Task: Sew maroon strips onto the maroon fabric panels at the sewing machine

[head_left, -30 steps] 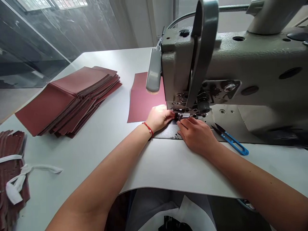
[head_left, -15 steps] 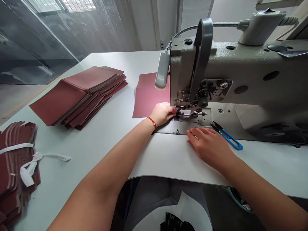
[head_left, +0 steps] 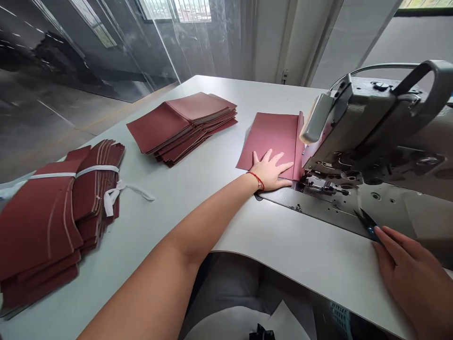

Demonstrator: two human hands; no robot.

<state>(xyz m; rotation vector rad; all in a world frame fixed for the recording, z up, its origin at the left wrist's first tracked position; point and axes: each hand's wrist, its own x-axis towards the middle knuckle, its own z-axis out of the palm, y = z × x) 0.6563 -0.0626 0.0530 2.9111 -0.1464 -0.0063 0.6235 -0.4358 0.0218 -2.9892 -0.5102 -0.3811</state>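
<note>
My left hand (head_left: 271, 169), with a red string on the wrist, lies flat and open with spread fingers on a dark red leather piece (head_left: 272, 137) beside the needle area (head_left: 320, 184) of the grey sewing machine (head_left: 382, 123). My right hand (head_left: 412, 276) rests at the lower right on the white table, its fingertips over the handle of the blue thread snips (head_left: 366, 224). Its fingers look extended; a grip on the snips does not show.
A stack of dark red leather pieces (head_left: 184, 123) lies on the white table (head_left: 198, 198) at the back. A bundle of red pieces tied with white strip (head_left: 56, 212) sits at the left edge. The machine's lamp (head_left: 316, 123) hangs over the piece.
My view has swung left. My left hand left the presser foot and spread flat on the red piece. My right hand drew back to the right onto the blue snips.
</note>
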